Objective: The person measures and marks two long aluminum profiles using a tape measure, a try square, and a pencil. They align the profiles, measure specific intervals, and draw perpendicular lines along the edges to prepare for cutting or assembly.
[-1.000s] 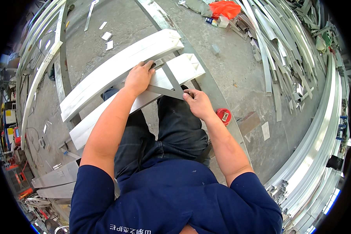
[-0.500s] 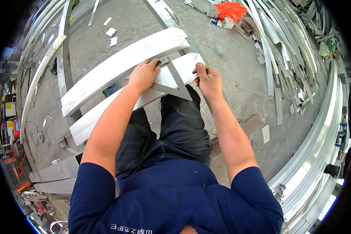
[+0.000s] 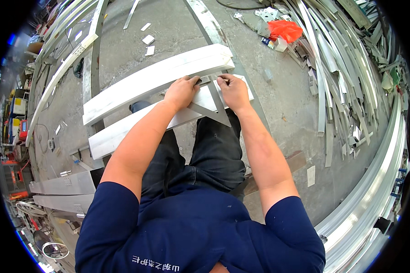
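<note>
A grey metal triangle square [image 3: 209, 114] lies across the nearer of two long white metal profiles [image 3: 118, 135], its pointed corner reaching past the near edge above my legs. My left hand [image 3: 182, 93] is closed on the square's left end, pressing it against the profile. Just right of the square's slanted edge, my right hand [image 3: 234, 92] is pinched, fingertips close to the far edge of the nearer profile. Whatever sits in that pinch is too small to make out. The other white profile [image 3: 155, 83] lies parallel, just beyond both hands.
Flat metal bars [image 3: 207, 20] run under the profiles' ends. Piled metal offcuts [image 3: 335, 77] and a red plastic bag [image 3: 284, 31] lie to the right. Long silvery profiles [image 3: 373, 191] are stacked along the right edge. Tools [image 3: 18, 170] and cables crowd the far left.
My right hand has moved left and inward, from the profile's right end to the square's slanted edge. My left hand still holds the square. The whole view has shifted slightly.
</note>
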Demonstrator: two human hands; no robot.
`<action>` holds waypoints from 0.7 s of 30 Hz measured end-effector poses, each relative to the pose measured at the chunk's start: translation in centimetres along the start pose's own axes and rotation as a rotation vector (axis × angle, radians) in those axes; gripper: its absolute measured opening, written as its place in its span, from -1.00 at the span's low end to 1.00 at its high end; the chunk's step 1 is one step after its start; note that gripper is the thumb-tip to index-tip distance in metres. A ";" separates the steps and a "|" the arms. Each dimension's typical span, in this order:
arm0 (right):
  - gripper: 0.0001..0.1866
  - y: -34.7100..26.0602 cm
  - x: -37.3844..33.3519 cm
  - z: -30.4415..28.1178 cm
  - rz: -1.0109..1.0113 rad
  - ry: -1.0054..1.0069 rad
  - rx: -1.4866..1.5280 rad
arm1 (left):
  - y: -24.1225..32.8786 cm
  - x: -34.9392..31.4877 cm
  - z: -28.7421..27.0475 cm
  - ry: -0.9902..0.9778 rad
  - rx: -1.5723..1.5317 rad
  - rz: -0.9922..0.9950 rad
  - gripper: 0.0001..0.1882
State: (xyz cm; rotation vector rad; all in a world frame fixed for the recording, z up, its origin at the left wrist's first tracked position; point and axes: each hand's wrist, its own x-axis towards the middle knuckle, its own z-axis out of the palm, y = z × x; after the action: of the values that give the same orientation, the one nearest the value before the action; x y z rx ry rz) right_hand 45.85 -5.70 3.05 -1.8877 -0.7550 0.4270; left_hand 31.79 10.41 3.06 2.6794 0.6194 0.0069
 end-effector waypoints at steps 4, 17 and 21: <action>-0.69 0.7 0.3 0.0 -0.027 -0.032 -0.050 | 0.3 0.0 -0.1 0.001 -0.007 0.006 -0.59; -0.69 -1.4 -10.7 -9.8 0.155 -0.307 -0.276 | 0.6 -0.1 -0.1 -0.010 -0.023 -0.004 -0.59; -0.73 -1.3 -13.3 -9.4 0.251 -0.132 -0.033 | 0.0 -0.4 0.1 0.018 -0.059 0.006 -0.57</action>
State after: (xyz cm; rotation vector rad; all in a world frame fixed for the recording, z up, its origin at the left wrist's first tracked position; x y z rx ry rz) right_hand 41.14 -20.64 7.65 -2.0086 -0.6153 0.7061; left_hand 31.41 10.24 3.00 2.6270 0.6072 0.0503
